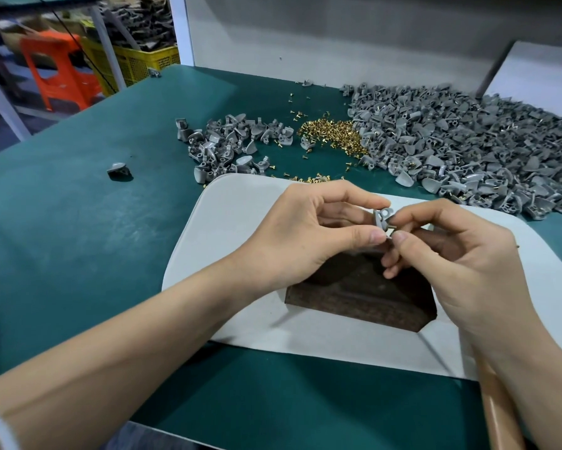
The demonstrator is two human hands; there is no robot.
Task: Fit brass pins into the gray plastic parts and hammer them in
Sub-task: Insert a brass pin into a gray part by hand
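Green bench (78,238): L hand (305,235) & R hand (461,254) both pinch one gray part (382,217).

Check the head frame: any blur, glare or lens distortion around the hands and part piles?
Head view: the left hand, the right hand and the gray part they pinch are fairly sharp; the large gray pile smears toward the right edge; the wide lens stretches the frame's edges; soft light, faint hand shadows on the white mat and wooden block; no hard glare.

A green table (78,222) meets a white wall (338,27); beyond stand an orange stool (54,69) and what looks like a yellow crate (143,64).
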